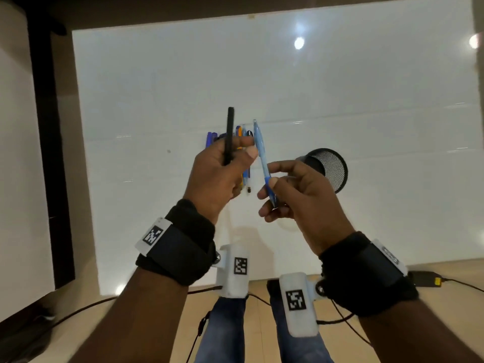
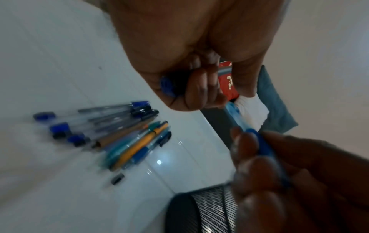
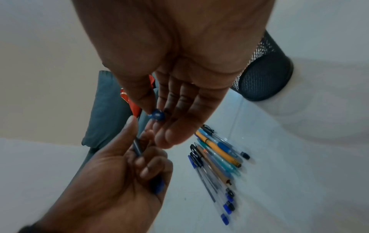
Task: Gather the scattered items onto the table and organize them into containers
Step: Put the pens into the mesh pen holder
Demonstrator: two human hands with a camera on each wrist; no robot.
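Observation:
Above the white table, my left hand grips a black pen upright in curled fingers. Its blue end shows under the fist. Just to the right, my right hand pinches a light blue pen between thumb and fingers; the pen's tip points away from me. A row of several pens lies on the table behind my left hand, and the wrist views show the pens more plainly. A black mesh cup stands right of my right hand.
The table's near edge runs just in front of my wrists. Below it are the person's jeans, cables and a black adapter on the floor. A dark upright panel stands left of the table. A teal cushion lies off the table.

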